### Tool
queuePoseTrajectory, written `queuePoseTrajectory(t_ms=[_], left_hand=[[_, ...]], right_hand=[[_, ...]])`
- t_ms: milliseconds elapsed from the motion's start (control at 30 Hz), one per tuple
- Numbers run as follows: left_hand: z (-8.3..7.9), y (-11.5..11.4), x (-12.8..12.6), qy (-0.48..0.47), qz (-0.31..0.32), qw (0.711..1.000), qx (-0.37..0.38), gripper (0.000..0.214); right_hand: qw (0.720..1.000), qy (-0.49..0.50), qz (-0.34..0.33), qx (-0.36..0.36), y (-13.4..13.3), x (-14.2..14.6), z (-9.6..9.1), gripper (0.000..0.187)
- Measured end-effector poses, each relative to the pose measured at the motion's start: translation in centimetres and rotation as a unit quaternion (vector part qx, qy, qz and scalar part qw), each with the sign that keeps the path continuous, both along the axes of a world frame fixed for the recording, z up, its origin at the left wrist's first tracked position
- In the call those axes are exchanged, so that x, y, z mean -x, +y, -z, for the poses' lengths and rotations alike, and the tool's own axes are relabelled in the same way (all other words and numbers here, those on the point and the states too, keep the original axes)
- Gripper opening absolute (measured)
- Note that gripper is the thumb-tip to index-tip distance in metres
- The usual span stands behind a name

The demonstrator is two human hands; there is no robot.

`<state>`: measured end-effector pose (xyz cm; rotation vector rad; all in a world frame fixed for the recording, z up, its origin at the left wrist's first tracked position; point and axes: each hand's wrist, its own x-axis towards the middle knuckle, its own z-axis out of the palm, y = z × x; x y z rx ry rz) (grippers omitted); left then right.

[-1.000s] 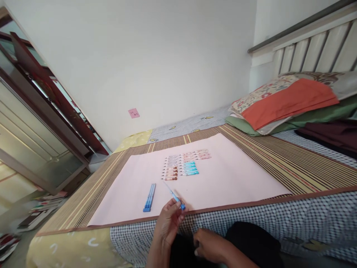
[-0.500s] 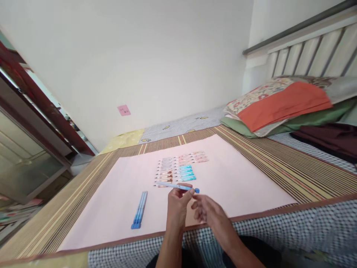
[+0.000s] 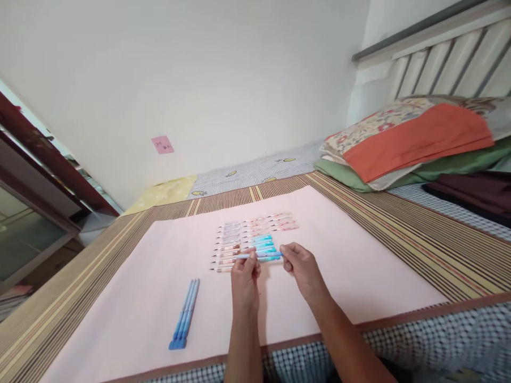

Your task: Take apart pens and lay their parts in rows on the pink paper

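Note:
A slim pale-blue pen (image 3: 264, 255) is held level between both hands, above the pink sheet. My left hand (image 3: 245, 274) is closed around its left part. My right hand (image 3: 300, 264) pinches its darker blue right end. Just behind the hands lie rows of pens with dark tips pointing left: turquoise pens (image 3: 263, 240), brown-and-clear pens (image 3: 227, 255), clear pens (image 3: 230, 229) and pink pens (image 3: 286, 222). The fingers and held pen partly cover the nearest ones. To the left, three blue pens (image 3: 185, 314) lie side by side, their darker ends toward me.
The pink sheet (image 3: 131, 298) lies on a striped mat (image 3: 371, 239) over a checked bedcover (image 3: 431, 340). Folded bedding with an orange cover (image 3: 419, 138) is piled at the right, beside dark folded cloth (image 3: 475, 197). A pink note (image 3: 162, 144) is on the wall behind.
My right hand has come up from below and closed on the pen's blue end. The pen has swung closer to level, over the rows. The camera view has shifted slightly.

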<state>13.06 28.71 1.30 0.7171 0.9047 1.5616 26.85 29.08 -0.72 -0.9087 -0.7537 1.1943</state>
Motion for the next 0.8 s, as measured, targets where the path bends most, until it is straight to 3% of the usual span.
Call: queuePoseTrajectory(t_ms=[233, 433, 800], left_hand=[[1.1, 0.9, 0.7, -0.034, 0.069, 0.997, 0.022, 0.045], [1.2, 0.5, 0.2, -0.005, 0.143, 0.990, -0.010, 0.030], [1.5, 0.5, -1.1, 0.029, 0.064, 0.997, -0.025, 0.035]], right_hand=[[0.989, 0.138, -0.053, 0.008, 0.9, 0.5, 0.2, 0.044], [0.983, 0.144, -0.118, 0.004, 0.9, 1.7, 0.5, 0.041], [0.987, 0.115, -0.106, -0.024, 1.0, 1.9, 1.0, 0.039]])
